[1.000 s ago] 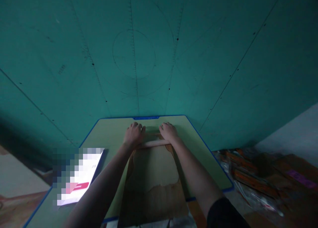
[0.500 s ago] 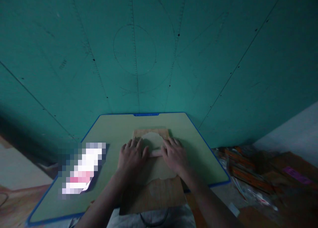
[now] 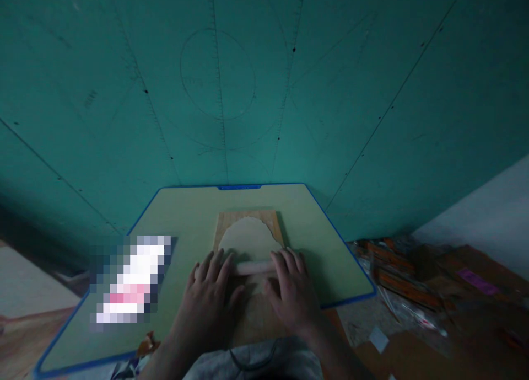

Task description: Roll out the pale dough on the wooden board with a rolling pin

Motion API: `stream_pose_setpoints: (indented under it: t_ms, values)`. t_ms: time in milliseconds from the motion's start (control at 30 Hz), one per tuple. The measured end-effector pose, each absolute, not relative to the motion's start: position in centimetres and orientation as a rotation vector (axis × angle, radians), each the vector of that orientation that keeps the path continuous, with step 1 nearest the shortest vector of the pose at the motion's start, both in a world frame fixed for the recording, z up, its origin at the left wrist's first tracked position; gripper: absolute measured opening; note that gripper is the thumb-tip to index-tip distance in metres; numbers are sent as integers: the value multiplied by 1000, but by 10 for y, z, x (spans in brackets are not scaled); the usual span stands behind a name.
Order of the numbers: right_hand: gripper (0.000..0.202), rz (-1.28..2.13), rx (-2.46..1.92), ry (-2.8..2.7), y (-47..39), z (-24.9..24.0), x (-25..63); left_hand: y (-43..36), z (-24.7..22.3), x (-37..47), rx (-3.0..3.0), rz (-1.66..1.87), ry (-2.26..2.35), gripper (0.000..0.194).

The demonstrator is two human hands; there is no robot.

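Note:
A pale sheet of dough point(image 3: 248, 236) lies flat on a wooden board point(image 3: 256, 319). Across its nearer part runs a thin, light rolling pin point(image 3: 253, 268). My left hand point(image 3: 210, 292) rests over the pin's left end, fingers bent across it and thumb on the near side. Over the right end, my right hand point(image 3: 291, 286) has its fingers curved in the same way. Both pin ends are mostly hidden under my fingers. Part of the dough near me is covered by my hands.
The board lies on a pale table point(image 3: 185, 209) with a blue rim, against a green wall point(image 3: 248, 93) with pencil marks. A blurred-out phone-like object point(image 3: 138, 275) stands at left. Cardboard point(image 3: 467, 275) and plastic-wrapped things point(image 3: 409, 292) lie on the floor at right.
Both hands and the rolling pin have come toward me over the dough, uncovering more of its far part. The view has shifted slightly.

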State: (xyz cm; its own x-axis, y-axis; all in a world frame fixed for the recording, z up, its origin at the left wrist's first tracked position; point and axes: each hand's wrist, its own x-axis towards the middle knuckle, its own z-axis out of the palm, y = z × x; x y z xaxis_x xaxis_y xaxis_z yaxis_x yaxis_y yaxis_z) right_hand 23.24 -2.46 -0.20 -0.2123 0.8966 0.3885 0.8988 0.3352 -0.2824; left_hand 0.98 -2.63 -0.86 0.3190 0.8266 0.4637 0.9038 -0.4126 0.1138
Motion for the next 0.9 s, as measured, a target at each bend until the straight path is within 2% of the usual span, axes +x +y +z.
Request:
stream_pose_setpoints:
  t_ms: [200, 467, 700, 900]
  values:
    - [58, -14, -1615, -2265, -12, 10, 238, -9, 0, 13, -2406, -587, -1636, 52]
    - [54, 55, -1676, -2421, 20, 39, 237, 30, 15, 16, -2379, -393, -1727, 59]
    - [74, 251, -1667, -2472, 74, 42, 241, 72, 33, 26, -2413, -303, -1905, 50]
    - [64, 428, -1778, -2315, 126, 35, 236, 114, 39, 28, -2405, -272, -2002, 43]
